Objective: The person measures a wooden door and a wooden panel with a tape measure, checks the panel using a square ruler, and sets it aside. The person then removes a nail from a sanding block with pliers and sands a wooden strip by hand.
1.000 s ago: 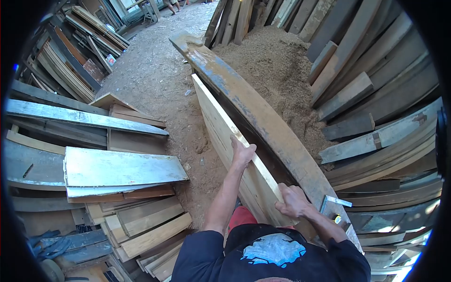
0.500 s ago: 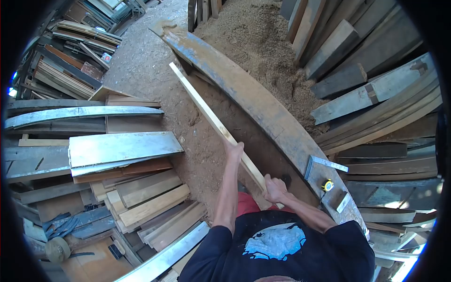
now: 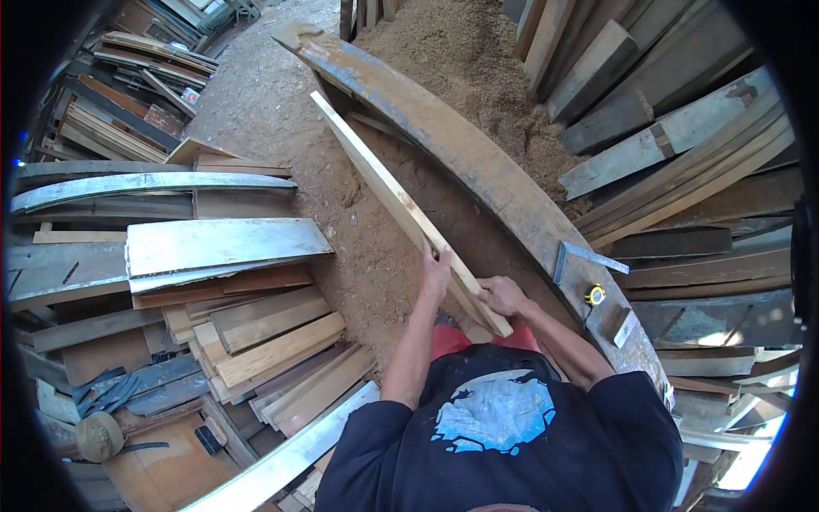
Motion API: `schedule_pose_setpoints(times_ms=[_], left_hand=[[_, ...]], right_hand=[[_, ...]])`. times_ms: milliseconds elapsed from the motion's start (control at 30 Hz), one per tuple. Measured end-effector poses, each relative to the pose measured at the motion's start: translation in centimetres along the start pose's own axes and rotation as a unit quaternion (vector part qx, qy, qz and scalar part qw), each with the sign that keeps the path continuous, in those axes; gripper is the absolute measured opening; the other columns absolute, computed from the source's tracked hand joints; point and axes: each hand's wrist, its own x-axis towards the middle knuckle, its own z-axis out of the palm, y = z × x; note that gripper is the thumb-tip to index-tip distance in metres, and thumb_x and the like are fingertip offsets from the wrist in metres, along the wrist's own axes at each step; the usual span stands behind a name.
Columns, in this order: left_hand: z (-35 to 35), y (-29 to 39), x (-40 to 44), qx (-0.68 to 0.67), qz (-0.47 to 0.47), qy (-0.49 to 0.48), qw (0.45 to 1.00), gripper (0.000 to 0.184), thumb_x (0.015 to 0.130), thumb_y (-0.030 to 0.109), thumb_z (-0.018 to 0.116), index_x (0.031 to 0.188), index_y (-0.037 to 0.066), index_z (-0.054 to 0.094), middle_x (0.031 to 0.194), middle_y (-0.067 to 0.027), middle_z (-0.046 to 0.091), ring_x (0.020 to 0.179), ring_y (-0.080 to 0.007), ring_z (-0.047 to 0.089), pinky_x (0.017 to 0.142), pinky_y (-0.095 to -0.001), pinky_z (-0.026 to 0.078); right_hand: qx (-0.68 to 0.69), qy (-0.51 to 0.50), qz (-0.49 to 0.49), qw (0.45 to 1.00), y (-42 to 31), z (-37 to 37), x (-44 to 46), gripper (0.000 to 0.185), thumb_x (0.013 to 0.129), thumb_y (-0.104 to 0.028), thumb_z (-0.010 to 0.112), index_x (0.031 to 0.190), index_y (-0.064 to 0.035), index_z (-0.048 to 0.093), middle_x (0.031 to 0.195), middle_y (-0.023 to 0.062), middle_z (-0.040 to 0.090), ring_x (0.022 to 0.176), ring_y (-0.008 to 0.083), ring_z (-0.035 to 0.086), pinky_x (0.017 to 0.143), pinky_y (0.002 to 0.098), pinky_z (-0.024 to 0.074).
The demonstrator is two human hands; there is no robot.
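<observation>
A long, pale wooden board slants across the middle of the view, from the upper left down to my body, with one narrow edge facing up. My left hand is closed on it from the left side, below its middle. Closer to the board's near end, my right hand grips it from the right. The palm-side fingers of both hands are partly hidden by the wood. Just right of the board runs a long workbench, apart from it.
On the bench's near end lie a metal try square, a yellow tape measure and a small pale block. Stacked boards crowd the left. Large planks lean at right, beside sawdust on the ground.
The board has rolled so more of its broad left face shows, and its near end has lifted toward me. Both hands still hold it; the left has shifted slightly nearer the right.
</observation>
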Motion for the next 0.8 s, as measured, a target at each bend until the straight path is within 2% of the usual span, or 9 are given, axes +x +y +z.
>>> schedule_pose_setpoints(times_ms=[33,133,167,267,300,400,600,733,800], left_hand=[[0.0,-0.4,-0.8,-0.002,0.002,-0.013,1.000,0.089,0.099,0.016,0.062,0.160,0.000,0.001,0.159,-0.0236,0.032,0.141,-0.0289,0.040,0.116,-0.0348,0.034],[-0.8,-1.7,-2.7,0.012,-0.034,-0.050,0.998,0.090,0.099,0.013,0.062,0.161,0.001,-0.003,0.159,-0.0231,0.032,0.141,-0.0289,0.041,0.115,-0.0356,0.036],[-0.9,-1.8,-3.5,0.008,-0.049,-0.058,0.997,0.091,0.099,0.013,0.062,0.161,0.001,-0.003,0.159,-0.0232,0.031,0.141,-0.0289,0.041,0.115,-0.0357,0.036],[-0.7,-0.6,-5.4,-0.004,-0.074,-0.074,0.994,0.092,0.097,0.011,0.062,0.161,0.002,-0.004,0.159,-0.0233,0.031,0.141,-0.0291,0.040,0.115,-0.0362,0.036],[-0.9,-0.8,-5.4,-0.005,-0.061,-0.076,0.995,0.091,0.097,0.010,0.062,0.161,0.002,-0.003,0.159,-0.0233,0.031,0.141,-0.0292,0.040,0.115,-0.0365,0.036],[-1.6,-0.7,-5.6,-0.005,-0.055,-0.086,0.995,0.090,0.096,0.012,0.064,0.161,0.001,0.003,0.158,-0.0244,0.033,0.142,-0.0304,0.040,0.115,-0.0374,0.036],[-1.4,-1.2,-7.0,0.055,-0.078,0.018,0.995,0.095,0.091,0.020,0.072,0.159,-0.004,0.010,0.150,-0.0272,0.041,0.136,-0.0325,0.045,0.111,-0.0392,0.040],[2.5,-1.2,-10.4,0.106,-0.059,0.054,0.991,0.100,0.085,0.021,0.079,0.156,-0.006,0.013,0.142,-0.0254,0.046,0.126,-0.0288,0.052,0.103,-0.0376,0.047],[3.3,-7.5,-11.0,0.219,0.015,0.095,0.971,0.088,0.081,0.011,0.077,0.150,-0.005,0.026,0.133,-0.0235,0.054,0.119,-0.0276,0.058,0.099,-0.0370,0.050]], right_hand=[[0.015,-0.012,0.037,0.999,0.3,0.2,-0.1,0.041,0.096,-0.031,0.060,0.137,-0.0271,0.062,0.119,0.0159,0.071,0.109,0.0346,0.069,0.094,0.0430,0.0519],[0.028,0.001,0.053,0.998,0.2,0.9,-0.4,0.041,0.096,-0.033,0.060,0.137,-0.0278,0.062,0.117,0.0160,0.072,0.108,0.0313,0.070,0.093,0.0421,0.0519],[0.016,0.003,0.060,0.998,-0.4,0.8,-0.6,0.042,0.097,-0.029,0.061,0.138,-0.0235,0.062,0.115,0.0141,0.074,0.104,0.0242,0.071,0.093,0.0391,0.0520],[0.105,0.011,-0.003,0.994,2.4,2.6,-0.3,0.042,0.096,-0.030,0.061,0.138,-0.0241,0.062,0.118,0.0150,0.072,0.107,0.0309,0.070,0.095,0.0417,0.0518],[0.150,-0.015,-0.007,0.989,3.0,2.8,-0.6,0.050,0.096,-0.020,0.063,0.145,-0.0173,0.056,0.122,0.0121,0.072,0.109,0.0208,0.068,0.097,0.0354,0.0505],[0.367,-0.057,-0.046,0.927,4.5,3.9,-2.5,0.060,0.094,-0.014,0.066,0.150,-0.0072,0.047,0.129,0.0102,0.068,0.113,0.0135,0.062,0.099,0.0299,0.0479],[0.273,-0.116,-0.012,0.955,5.8,4.5,-4.7,0.067,0.095,-0.016,0.068,0.155,-0.0042,0.038,0.134,0.0072,0.062,0.117,0.0111,0.055,0.103,0.0288,0.0443],[0.035,-0.093,-0.045,0.994,3.1,3.2,-5.6,0.083,0.088,-0.040,0.075,0.152,-0.0018,0.040,0.131,0.0248,0.064,0.117,0.0334,0.064,0.099,0.0404,0.0497],[0.004,-0.128,-0.017,0.992,3.5,4.2,-4.9,0.086,0.085,-0.046,0.075,0.150,-0.0007,0.041,0.129,0.0287,0.063,0.119,0.0397,0.062,0.098,0.0447,0.0498]])
